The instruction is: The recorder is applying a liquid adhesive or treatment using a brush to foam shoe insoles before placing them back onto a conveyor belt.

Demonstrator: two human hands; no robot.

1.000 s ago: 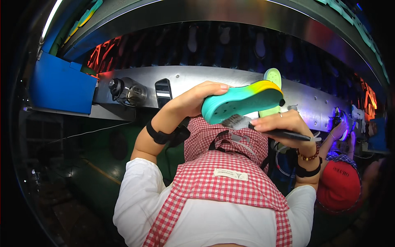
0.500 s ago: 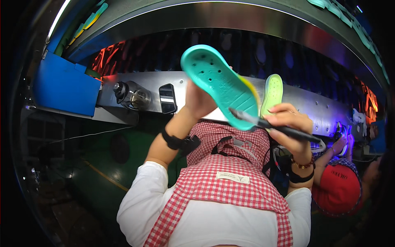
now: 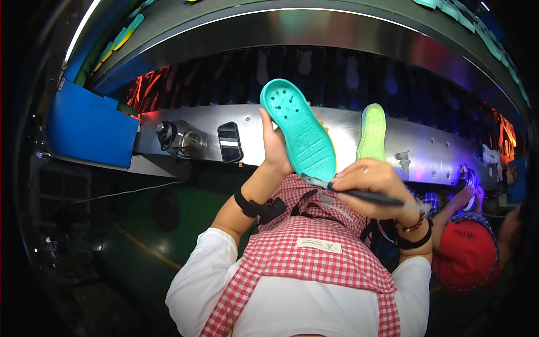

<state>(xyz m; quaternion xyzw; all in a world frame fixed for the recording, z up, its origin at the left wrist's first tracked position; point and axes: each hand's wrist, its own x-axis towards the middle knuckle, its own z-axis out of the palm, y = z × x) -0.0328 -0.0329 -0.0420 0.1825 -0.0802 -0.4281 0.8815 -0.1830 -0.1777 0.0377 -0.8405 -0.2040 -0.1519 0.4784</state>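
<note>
A long metal tabletop [image 3: 415, 137] runs across the far side, with a blue cabinet [image 3: 92, 126] at its left end. On the right, a co-worker wears a red cap [image 3: 463, 247]. A teal sole [image 3: 303, 132] is held up at the middle, gripped by the fingers of the left hand [image 3: 276, 150]. A bottle [image 3: 188, 139] and a pale green sole [image 3: 373, 137] lie farther off, left and right. The right hand [image 3: 375, 181] has its fingers closed around a black-handled brush [image 3: 373, 197], bristles at the teal sole's near end. A phone [image 3: 229, 143] lies left.
</note>
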